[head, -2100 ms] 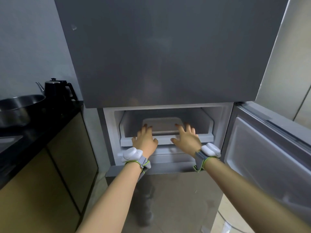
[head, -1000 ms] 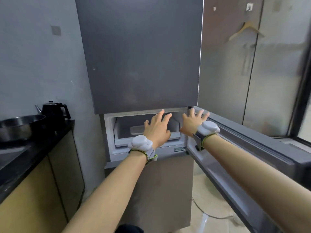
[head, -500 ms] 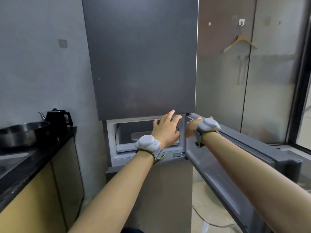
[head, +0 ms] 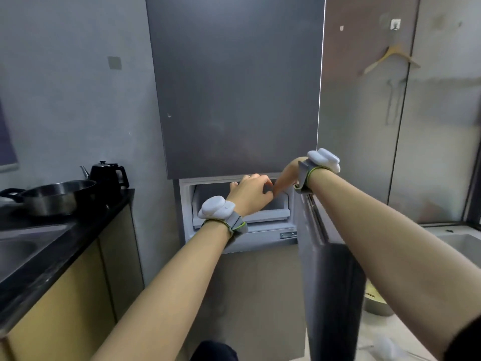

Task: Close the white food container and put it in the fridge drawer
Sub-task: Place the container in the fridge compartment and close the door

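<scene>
The fridge drawer [head: 270, 212] sits pushed in inside the open middle compartment, below the closed upper door [head: 234, 87]. The white food container does not show; my left hand covers much of the drawer's inside. My left hand [head: 248, 195] hovers in front of the drawer with loosely bent fingers and holds nothing. My right hand [head: 287, 175] grips the top corner of the compartment's grey door [head: 330, 282], which stands nearly edge-on to me, right of the opening.
To the left, a black counter [head: 52, 243] carries a steel pot [head: 57, 196] and a black kettle [head: 108, 178], with a sink [head: 15, 251] nearer me. A wooden hanger [head: 390, 58] hangs on the right wall. Yellow cabinets stand below the counter.
I have stepped back from the fridge. My hands left the drawer front, the right one took hold of the door's top, and the door swung from wide open towards the compartment.
</scene>
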